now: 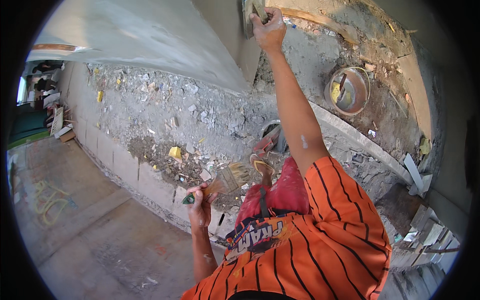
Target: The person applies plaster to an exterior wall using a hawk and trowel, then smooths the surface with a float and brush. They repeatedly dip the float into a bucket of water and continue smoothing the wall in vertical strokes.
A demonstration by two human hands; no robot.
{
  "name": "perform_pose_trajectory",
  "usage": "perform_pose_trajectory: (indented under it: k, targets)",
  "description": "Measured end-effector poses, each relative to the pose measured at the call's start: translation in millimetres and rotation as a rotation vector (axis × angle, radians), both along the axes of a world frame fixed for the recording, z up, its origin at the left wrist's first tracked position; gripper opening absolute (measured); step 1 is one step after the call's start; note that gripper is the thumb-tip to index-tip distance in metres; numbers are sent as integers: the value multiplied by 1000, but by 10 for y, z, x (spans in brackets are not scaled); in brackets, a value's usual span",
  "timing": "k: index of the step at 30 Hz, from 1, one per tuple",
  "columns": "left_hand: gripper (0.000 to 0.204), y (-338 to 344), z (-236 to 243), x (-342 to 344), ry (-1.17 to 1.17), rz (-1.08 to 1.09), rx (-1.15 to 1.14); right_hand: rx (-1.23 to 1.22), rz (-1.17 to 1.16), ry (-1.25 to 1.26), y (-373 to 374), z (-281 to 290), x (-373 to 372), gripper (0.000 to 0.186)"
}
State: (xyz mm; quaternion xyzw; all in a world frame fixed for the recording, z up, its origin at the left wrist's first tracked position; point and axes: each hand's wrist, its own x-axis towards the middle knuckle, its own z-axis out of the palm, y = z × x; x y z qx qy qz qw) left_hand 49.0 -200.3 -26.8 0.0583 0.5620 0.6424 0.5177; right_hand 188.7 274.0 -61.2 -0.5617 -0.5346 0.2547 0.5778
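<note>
My left hand is closed around the handle of a wide paintbrush, whose pale bristles point right, over the rubble near my legs. At the top, my right arm stretches far out. The fingers of my right hand grip a flat plastering float, held on edge at the corner of the grey plastered wall. Whether its face touches the plaster cannot be made out. White smears of plaster mark both arms.
A round bucket to the right holds a yellow sponge and a brown-handled tool. Another container stands partly hidden by my arm. Broken rubble covers the ground. A concrete ledge crosses at right; boards lean beyond.
</note>
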Motion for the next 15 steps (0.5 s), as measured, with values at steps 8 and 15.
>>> perform_pose_trajectory:
  k: [8,15]
  targets:
    - [13,39,-70,15,-21,-21,-36,-244,292,696,-837,-1297,454,33]
    - [13,277,-258,109,-112,-20,55,-943,468,1532,-2020,-1224,855,47]
